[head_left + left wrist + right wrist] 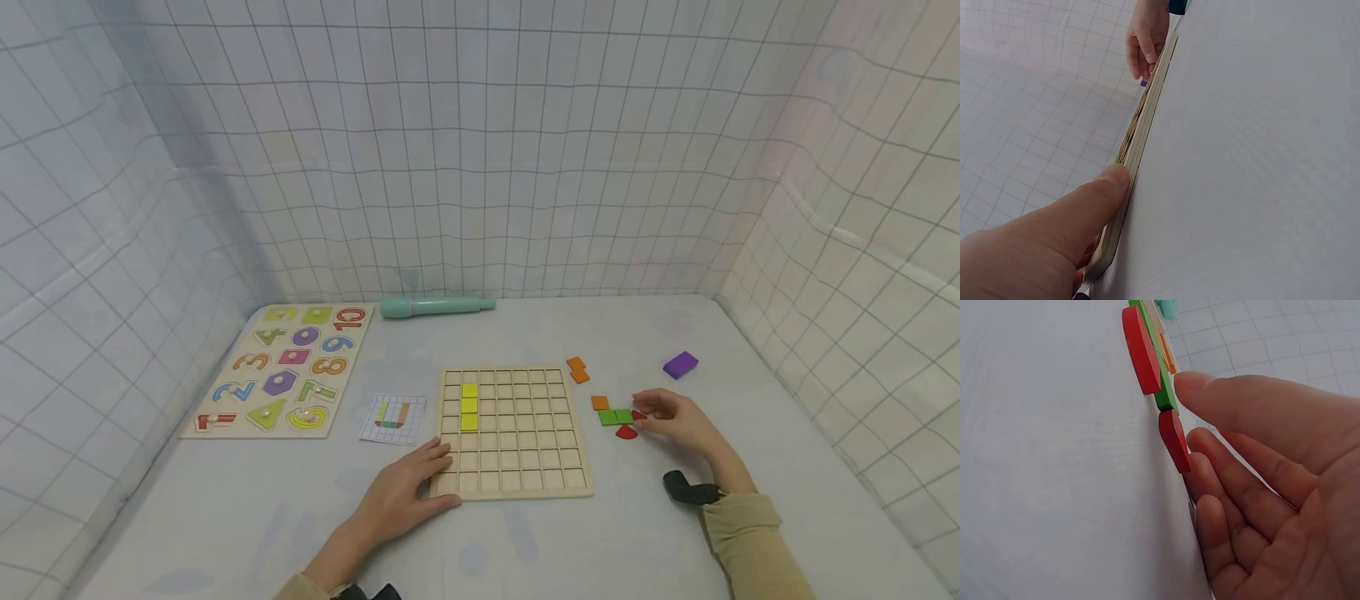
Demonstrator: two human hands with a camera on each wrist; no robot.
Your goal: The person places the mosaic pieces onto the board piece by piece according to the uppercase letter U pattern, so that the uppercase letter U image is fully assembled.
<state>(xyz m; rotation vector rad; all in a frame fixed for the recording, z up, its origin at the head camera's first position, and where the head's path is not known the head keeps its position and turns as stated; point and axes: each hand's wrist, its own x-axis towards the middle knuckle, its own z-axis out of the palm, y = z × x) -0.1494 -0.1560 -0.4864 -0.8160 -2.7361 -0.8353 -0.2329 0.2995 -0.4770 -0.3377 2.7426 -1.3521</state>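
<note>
A wooden grid board (510, 458) lies on the table with three yellow tiles (469, 406) in one column near its left side. My left hand (401, 492) rests at the board's near left corner, fingers along the left border and thumb (1110, 181) against the front edge. Right of the board, my right hand (675, 421) is beside a red rounded piece (1174, 440), thumb and fingertips apart around its end. Two green square tiles (615, 417) adjoin that piece. Another red piece (627, 432) lies in front, and an orange tile (600, 402) sits behind the green ones.
Two more orange tiles (580, 376) lie by the board's far right corner. A purple block (681, 364) is farther right. Left of the board are a pattern card (393, 419) and a number-and-shape puzzle (318, 427). A teal pen-shaped object (442, 307) lies along the back wall.
</note>
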